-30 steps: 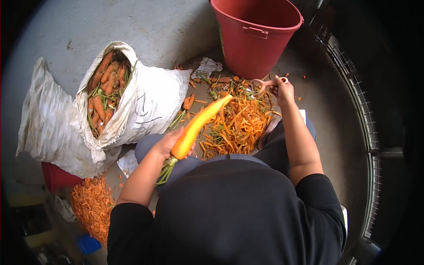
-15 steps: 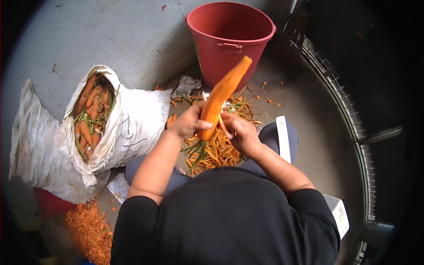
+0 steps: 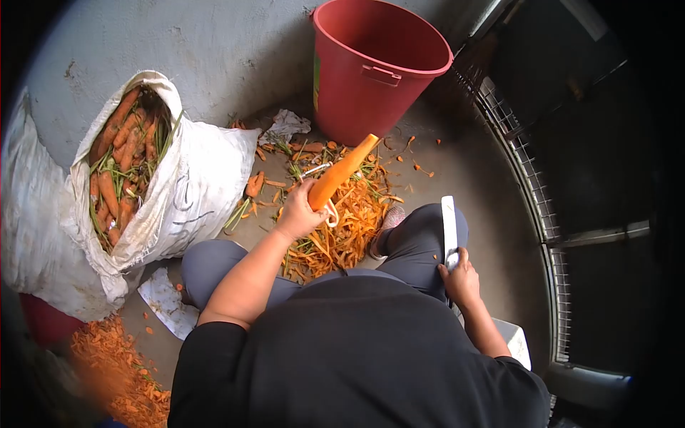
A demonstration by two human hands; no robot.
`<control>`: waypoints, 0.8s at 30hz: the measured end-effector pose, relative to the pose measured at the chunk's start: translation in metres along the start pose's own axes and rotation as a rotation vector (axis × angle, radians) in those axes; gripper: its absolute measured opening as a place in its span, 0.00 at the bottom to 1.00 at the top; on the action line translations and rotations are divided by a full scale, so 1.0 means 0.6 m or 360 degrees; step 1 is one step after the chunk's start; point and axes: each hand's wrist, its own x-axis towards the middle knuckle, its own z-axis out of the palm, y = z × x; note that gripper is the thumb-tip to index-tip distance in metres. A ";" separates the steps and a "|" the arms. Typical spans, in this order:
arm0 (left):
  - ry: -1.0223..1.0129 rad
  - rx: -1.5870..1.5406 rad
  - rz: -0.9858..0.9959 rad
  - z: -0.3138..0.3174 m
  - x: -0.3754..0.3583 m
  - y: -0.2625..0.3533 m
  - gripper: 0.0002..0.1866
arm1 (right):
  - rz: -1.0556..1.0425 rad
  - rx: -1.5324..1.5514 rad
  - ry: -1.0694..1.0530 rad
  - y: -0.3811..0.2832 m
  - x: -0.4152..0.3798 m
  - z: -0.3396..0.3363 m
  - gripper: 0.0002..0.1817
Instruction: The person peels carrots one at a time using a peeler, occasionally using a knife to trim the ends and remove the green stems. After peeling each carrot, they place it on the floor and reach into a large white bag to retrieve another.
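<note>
My left hand (image 3: 301,212) is closed around a large peeled carrot (image 3: 339,175), whose cut end points up and to the right. A pale looped thing (image 3: 332,214), perhaps part of a peeler, shows against the same hand; its full shape is hidden. On my right thigh lies a long, flat, whitish blade (image 3: 449,232) that looks like a knife. My right hand (image 3: 462,279) has its fingers wrapped at the near end of it, and the handle is covered. Below the carrot, a heap of orange peelings (image 3: 342,232) covers the floor between my legs.
A red bucket (image 3: 382,71) stands against the wall ahead. To the left, a white sack (image 3: 207,185) lies open, full of unpeeled carrots (image 3: 118,164). More shavings (image 3: 121,371) are piled at lower left. A metal grille (image 3: 528,171) runs along the right.
My right hand has left the carrot and moved down right to the knife on my thigh. My left hand has lowered the carrot to the left. The view has shifted.
</note>
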 end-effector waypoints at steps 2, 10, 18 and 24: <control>0.0053 0.0208 -0.0015 -0.006 0.010 -0.045 0.23 | -0.0069 0.0021 0.0087 0.008 0.005 0.013 0.32; 0.0005 0.0660 -0.0196 -0.017 0.012 -0.038 0.27 | -0.0091 0.2020 -0.1190 -0.097 0.054 -0.035 0.18; -0.0093 0.0790 -0.0318 -0.027 0.008 -0.028 0.30 | -0.1132 0.0810 0.0676 -0.224 0.069 -0.058 0.15; 0.0001 0.0751 -0.0322 -0.034 0.014 -0.045 0.29 | -0.0790 -0.0003 0.0013 -0.220 0.134 0.006 0.09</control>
